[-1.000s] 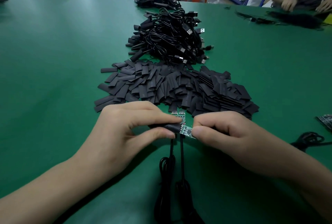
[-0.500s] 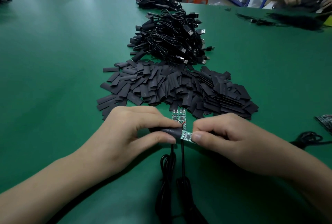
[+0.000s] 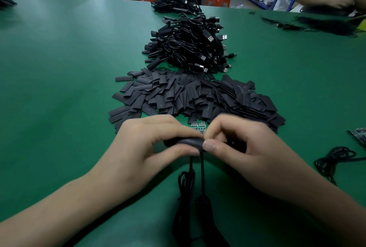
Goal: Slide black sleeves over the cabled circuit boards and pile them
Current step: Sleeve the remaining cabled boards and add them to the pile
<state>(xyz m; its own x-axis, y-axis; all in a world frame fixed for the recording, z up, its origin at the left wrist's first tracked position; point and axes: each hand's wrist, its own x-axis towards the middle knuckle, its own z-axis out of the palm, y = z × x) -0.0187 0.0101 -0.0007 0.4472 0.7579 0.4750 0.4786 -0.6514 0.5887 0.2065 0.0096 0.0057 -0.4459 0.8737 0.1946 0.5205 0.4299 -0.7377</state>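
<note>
Head view: my left hand [image 3: 150,143] pinches the black sleeve [image 3: 186,141] just above the worktop [image 3: 59,88]; my right hand [image 3: 247,147] has its fingers clamped on the sleeve's end, where the cable [image 3: 202,167] drops out. I judge the sleeve light, soft and easily flattened, so I'd hold its edges. The board seems hidden inside.

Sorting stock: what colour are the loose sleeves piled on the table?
Black sleeves; head view.

Left hand [image 3: 150,147], right hand [image 3: 247,149] bare — forearms bare to frame edge — thumbnail trimmed short.
</note>
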